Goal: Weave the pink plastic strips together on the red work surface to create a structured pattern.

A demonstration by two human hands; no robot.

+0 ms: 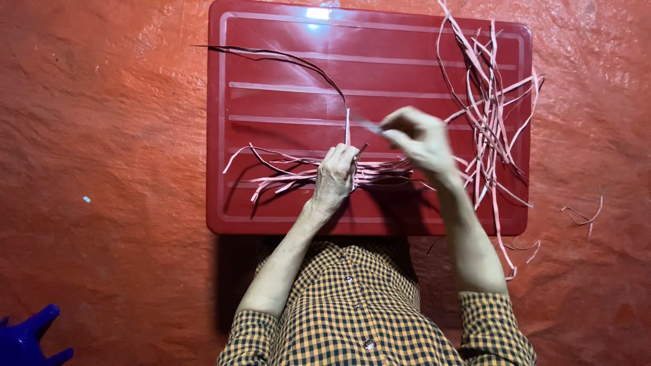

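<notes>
A flat red plastic board lies on the red floor in front of me. My left hand is closed on a bundle of thin pale strips that fan out to the left across the board, with one strip standing up from my fingers. My right hand, blurred by motion, pinches the end of a strip just right of the left hand. A long dark strip curves from the board's upper left down toward my hands.
A loose pile of pale strips lies on the board's right side and spills over its edge. More scraps lie on the red sheet to the right. A blue plastic object is at the bottom left corner.
</notes>
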